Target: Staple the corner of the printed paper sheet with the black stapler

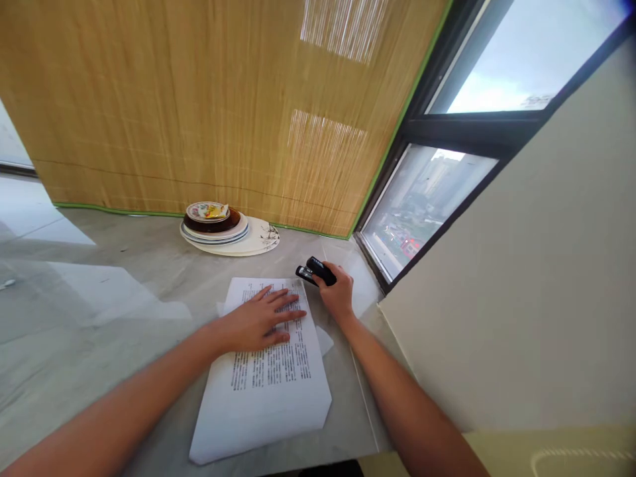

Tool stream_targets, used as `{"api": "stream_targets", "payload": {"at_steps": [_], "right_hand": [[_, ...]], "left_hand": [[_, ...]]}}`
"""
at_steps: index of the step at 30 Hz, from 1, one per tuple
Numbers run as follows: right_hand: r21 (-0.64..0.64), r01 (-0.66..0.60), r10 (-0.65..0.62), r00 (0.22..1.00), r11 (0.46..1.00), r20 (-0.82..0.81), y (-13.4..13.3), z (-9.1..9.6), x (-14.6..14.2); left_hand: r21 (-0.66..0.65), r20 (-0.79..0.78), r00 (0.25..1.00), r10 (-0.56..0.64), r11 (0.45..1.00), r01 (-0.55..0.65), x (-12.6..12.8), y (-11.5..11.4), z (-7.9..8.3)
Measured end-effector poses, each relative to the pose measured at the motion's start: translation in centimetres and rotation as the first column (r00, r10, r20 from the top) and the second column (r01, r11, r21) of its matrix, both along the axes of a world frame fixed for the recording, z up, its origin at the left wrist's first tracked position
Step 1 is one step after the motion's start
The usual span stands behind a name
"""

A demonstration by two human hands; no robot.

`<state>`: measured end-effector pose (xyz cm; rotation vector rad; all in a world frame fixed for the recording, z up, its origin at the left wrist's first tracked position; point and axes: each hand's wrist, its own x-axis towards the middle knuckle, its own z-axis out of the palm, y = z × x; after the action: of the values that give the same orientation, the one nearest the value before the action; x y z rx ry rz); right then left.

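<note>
Printed sheets of paper lie on the grey marble-like table, with another white sheet peeking out beneath at the right. My left hand rests flat on the print, fingers spread. In my right hand is a black stapler, gripped around its rear end. Its front points left and its jaws are apart, close to the upper right corner of the paper. Whether the stapler touches the paper I cannot tell.
A stack of plates with a small yellow packet on top stands at the back on a white oval plate. Behind hangs a bamboo blind. A dark-framed window and a pale wall bound the right side.
</note>
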<state>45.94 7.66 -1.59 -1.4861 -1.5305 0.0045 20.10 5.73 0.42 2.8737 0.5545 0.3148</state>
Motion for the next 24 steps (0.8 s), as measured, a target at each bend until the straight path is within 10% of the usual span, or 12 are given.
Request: {"api": "stream_targets", "payload": {"at_steps": [15,24], "right_hand": [[-0.418,-0.370,0.469,0.868,0.830,0.164,-2.0,4.8,5.3],[-0.423,-0.501,0.604,0.783,0.755,0.151,-2.6,4.7,3.6]], "left_hand": [[-0.068,-0.024,0.998,0.055,0.996,-0.057,-0.7,0.4,-0.7],[-0.081,-0.051,0.999,0.001,0.997,-0.005,-0.4,0.0,-0.4]]}}
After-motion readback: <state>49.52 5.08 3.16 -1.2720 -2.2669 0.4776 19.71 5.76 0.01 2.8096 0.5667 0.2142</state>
